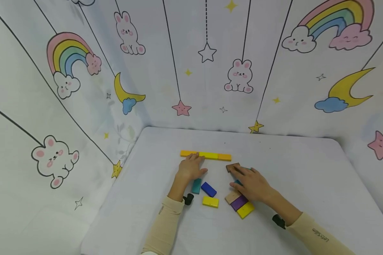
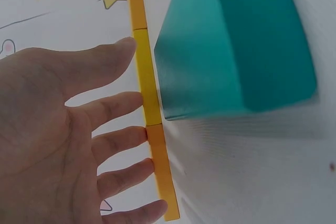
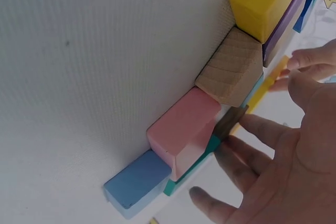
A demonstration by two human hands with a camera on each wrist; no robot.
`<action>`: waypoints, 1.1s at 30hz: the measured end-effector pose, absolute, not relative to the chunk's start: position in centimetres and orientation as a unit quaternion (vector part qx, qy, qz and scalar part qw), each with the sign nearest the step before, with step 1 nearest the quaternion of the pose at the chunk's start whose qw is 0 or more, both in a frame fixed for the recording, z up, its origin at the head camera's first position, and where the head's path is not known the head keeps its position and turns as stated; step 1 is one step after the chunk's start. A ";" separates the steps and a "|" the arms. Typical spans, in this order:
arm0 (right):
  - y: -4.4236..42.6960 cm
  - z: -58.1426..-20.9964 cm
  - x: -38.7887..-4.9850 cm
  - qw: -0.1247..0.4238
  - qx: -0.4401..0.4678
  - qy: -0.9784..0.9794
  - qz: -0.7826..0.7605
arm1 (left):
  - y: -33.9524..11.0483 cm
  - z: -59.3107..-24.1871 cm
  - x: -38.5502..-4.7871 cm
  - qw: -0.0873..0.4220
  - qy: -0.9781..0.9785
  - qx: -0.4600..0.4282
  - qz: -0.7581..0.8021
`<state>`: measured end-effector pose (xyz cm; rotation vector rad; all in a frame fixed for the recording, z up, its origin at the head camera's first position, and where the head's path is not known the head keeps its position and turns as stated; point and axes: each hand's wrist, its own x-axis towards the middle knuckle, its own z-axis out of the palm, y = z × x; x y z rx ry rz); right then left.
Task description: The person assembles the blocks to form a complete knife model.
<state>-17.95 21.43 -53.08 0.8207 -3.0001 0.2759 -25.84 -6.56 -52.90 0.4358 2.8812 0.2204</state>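
A straight row of an orange, a yellow (image 1: 210, 156) and another orange block (image 1: 224, 157) lies toward the back of the table. My left hand (image 1: 189, 169) rests at its left part; in the left wrist view the extended fingertips touch the row's side. My right hand (image 1: 253, 184) reaches over a group of blocks, its fingertips at a brown block (image 3: 229, 123) beside a teal one (image 3: 211, 145). The right wrist view also has a wooden block (image 3: 231, 69), a pink one (image 3: 184, 124) and a light blue one (image 3: 137, 179), mostly covered by my hand in the head view.
Between the hands lie a teal block (image 1: 196, 186), a dark blue block (image 1: 209, 189) and a yellow block (image 1: 210, 202). Close below my right hand, a tan (image 1: 231, 197), a purple (image 1: 239, 203) and a yellow block (image 1: 246, 210) sit side by side on the white table (image 1: 284, 163).
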 end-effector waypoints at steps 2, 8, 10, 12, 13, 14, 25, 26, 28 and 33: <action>21.5 -53.1 -18.0 0.015 0.261 -0.962 0.083 | -6.5 -52.7 -25.8 0.111 0.980 0.149 0.074; 21.5 -53.2 -18.1 0.018 0.246 -0.966 0.075 | -6.5 -52.2 -25.6 0.118 0.979 0.146 0.076; 21.4 -53.3 -18.1 0.017 0.239 -0.968 0.071 | -6.4 -52.0 -25.5 0.119 0.979 0.146 0.076; 21.5 -53.3 -18.2 0.014 0.231 -0.970 0.068 | -6.4 -51.9 -25.4 0.119 0.979 0.145 0.077; 21.4 -53.3 -18.2 0.015 0.229 -0.971 0.067 | -6.3 -51.9 -25.4 0.118 0.979 0.145 0.077; 21.5 -53.2 -18.2 0.016 0.227 -0.971 0.067 | -6.3 -51.9 -25.3 0.118 0.979 0.145 0.077; 21.6 -52.9 -18.1 0.013 0.200 -0.977 0.072 | -6.4 -52.3 -25.5 0.117 0.980 0.139 0.084; 21.6 -52.9 -18.1 0.012 0.197 -0.978 0.073 | -6.4 -52.3 -25.5 0.117 0.980 0.139 0.083; 21.5 -53.0 -18.2 0.009 0.191 -0.979 0.074 | -6.4 -52.3 -25.5 0.118 0.980 0.139 0.082; 21.5 -53.1 -18.3 0.010 0.185 -0.980 0.070 | -6.4 -52.3 -25.5 0.122 0.979 0.139 0.080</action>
